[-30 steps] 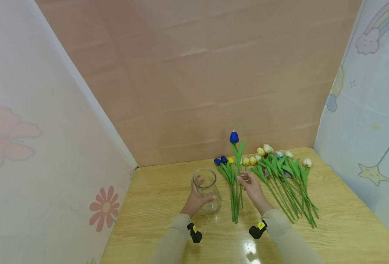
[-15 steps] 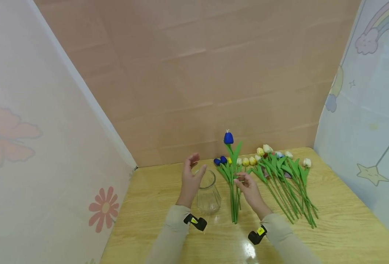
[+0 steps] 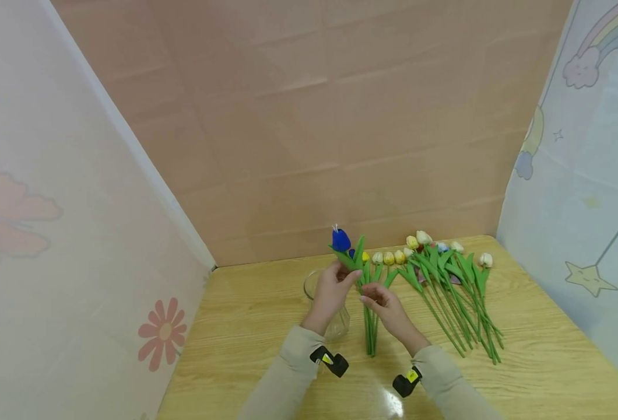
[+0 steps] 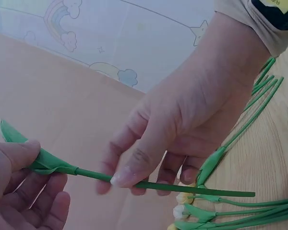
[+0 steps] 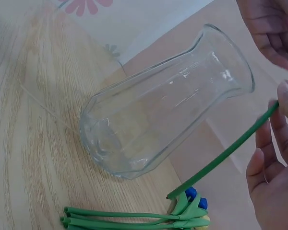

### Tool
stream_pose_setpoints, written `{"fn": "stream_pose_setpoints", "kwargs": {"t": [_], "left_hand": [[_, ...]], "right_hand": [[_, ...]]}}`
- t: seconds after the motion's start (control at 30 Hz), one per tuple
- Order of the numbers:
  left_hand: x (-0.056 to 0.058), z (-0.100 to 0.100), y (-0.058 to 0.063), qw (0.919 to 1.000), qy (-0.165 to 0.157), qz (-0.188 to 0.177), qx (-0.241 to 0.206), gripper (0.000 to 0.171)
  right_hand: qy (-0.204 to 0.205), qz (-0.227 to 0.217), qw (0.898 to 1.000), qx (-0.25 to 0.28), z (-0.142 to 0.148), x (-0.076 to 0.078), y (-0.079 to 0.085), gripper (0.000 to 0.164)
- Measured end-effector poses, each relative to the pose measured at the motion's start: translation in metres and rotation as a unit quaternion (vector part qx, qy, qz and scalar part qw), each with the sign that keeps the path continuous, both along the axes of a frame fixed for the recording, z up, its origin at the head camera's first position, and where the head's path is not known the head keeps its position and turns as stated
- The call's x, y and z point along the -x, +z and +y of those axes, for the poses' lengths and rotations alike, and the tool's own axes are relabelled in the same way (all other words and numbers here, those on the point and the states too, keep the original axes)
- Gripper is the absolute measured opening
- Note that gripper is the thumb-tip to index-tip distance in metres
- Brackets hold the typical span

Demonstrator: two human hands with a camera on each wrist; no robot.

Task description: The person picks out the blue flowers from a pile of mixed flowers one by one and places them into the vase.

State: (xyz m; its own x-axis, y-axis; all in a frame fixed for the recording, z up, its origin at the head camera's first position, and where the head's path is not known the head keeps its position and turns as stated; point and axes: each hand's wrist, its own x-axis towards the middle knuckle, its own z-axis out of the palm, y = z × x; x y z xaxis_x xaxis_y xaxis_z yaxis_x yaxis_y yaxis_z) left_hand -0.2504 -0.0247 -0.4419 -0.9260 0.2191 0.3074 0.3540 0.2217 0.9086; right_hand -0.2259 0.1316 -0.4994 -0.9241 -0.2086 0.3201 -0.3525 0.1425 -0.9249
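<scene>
A blue tulip (image 3: 341,240) with green leaves is held above the table by both hands. My left hand (image 3: 331,294) pinches it at the leaf base, thumb over the leaf (image 4: 48,162) in the left wrist view. Lower down, my right hand (image 3: 391,315) pinches the green stem (image 5: 225,153) between thumb and fingers. A clear glass vase (image 5: 149,105) stands upright with no flowers inside, partly hidden behind my left hand in the head view. Beneath the hands, a small bunch of tulips (image 3: 370,335) with blue and yellow heads lies on the table.
To the right lies a larger pile of tulips (image 3: 453,291), with white, yellow and other heads towards the back. The wooden table (image 3: 235,326) meets a tan backdrop (image 3: 288,146) behind. Printed cloth walls (image 3: 78,204) flank both sides.
My left hand lets go of the vase, rises and crosses right to pinch the blue tulip. The tulip's head moves left and lower, and my right hand shifts slightly down.
</scene>
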Motion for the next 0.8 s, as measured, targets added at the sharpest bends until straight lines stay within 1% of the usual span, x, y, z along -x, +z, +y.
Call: {"fn": "stream_pose_setpoints", "kwargs": {"t": [0.07, 0.17, 0.23, 0.3, 0.37, 0.4, 0.47, 0.53, 0.6, 0.67, 0.73, 0.8], "left_hand": [[-0.002, -0.004, 0.003, 0.9997, 0.015, 0.017, 0.003, 0.020], [-0.004, -0.011, 0.014, 0.9988, 0.034, 0.035, -0.001, 0.019], [-0.007, -0.018, 0.026, 0.9971, 0.053, 0.054, -0.006, 0.019], [-0.010, -0.027, 0.041, 0.9934, 0.071, 0.087, -0.027, 0.019], [-0.013, -0.037, 0.056, 0.9860, 0.093, 0.129, -0.051, 0.020], [-0.015, -0.042, 0.063, 0.9806, 0.106, 0.153, -0.062, 0.019], [-0.018, -0.053, 0.073, 0.9676, 0.132, 0.200, -0.079, 0.018], [-0.019, -0.063, 0.078, 0.9532, 0.164, 0.242, -0.077, 0.016], [-0.018, -0.070, 0.078, 0.9416, 0.191, 0.270, -0.061, 0.014], [-0.013, -0.075, 0.070, 0.9358, 0.208, 0.283, -0.034, 0.014], [-0.008, -0.077, 0.058, 0.9361, 0.209, 0.282, -0.009, 0.014], [-0.002, -0.077, 0.043, 0.9394, 0.204, 0.275, 0.023, 0.014]], "right_hand": [[0.005, 0.000, 1.000, -0.013, 0.002, 0.001, -0.002, 0.022], [0.007, -0.002, 1.000, -0.029, 0.008, 0.002, -0.009, 0.022], [0.003, -0.005, 0.999, -0.035, 0.011, 0.003, -0.014, 0.022], [-0.004, -0.012, 0.999, -0.034, 0.015, 0.004, -0.019, 0.021], [-0.013, -0.018, 0.999, -0.034, 0.019, 0.004, -0.024, 0.020], [-0.018, -0.020, 0.999, -0.035, 0.021, 0.004, -0.026, 0.019], [-0.024, -0.030, 0.999, -0.034, 0.024, 0.004, -0.031, 0.018], [-0.026, -0.038, 0.998, -0.034, 0.026, 0.004, -0.034, 0.017], [-0.024, -0.042, 0.998, -0.032, 0.027, 0.005, -0.036, 0.019], [-0.024, -0.043, 0.998, -0.030, 0.028, 0.005, -0.038, 0.021], [-0.023, -0.042, 0.998, -0.030, 0.029, 0.005, -0.040, 0.021], [-0.022, -0.044, 0.998, -0.032, 0.029, 0.007, -0.043, 0.021]]}}
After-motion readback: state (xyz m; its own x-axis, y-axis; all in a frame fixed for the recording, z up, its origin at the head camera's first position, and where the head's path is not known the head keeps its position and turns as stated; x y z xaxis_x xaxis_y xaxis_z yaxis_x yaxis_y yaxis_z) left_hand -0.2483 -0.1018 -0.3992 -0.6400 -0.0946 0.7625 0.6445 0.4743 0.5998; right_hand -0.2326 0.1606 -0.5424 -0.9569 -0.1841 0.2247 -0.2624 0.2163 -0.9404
